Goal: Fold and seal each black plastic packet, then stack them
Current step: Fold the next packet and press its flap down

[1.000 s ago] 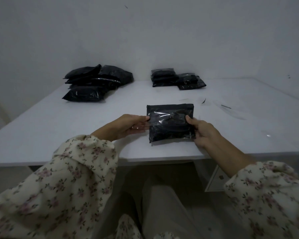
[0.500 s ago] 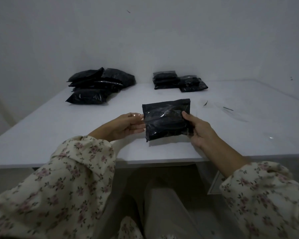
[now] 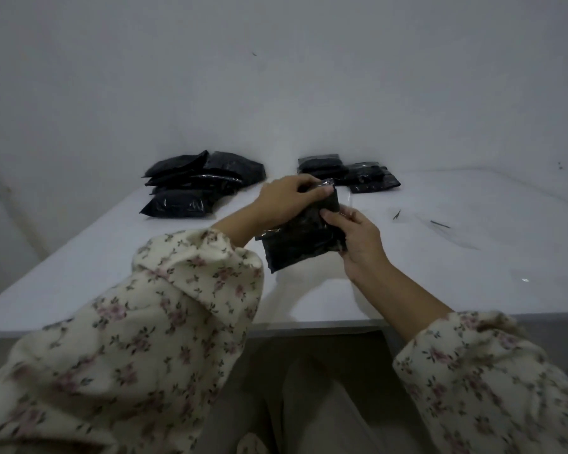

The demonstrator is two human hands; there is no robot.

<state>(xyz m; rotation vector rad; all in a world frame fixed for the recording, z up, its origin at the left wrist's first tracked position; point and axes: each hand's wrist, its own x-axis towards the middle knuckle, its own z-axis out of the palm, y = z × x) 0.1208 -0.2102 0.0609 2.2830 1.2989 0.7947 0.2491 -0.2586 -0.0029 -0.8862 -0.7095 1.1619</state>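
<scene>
Now the left hand is curling over the top edge of the black packet and the right hand is pinching its right side, holding it tilted above the table. It is looking light, soft and slippery; gripping the edges seems safest.

A glossy black packet hangs tilted above the bench, its top edge pinched by the left hand and its right side gripped by the right hand. Far back lie a loose heap of black packets at left and a neater stack at right.
</scene>
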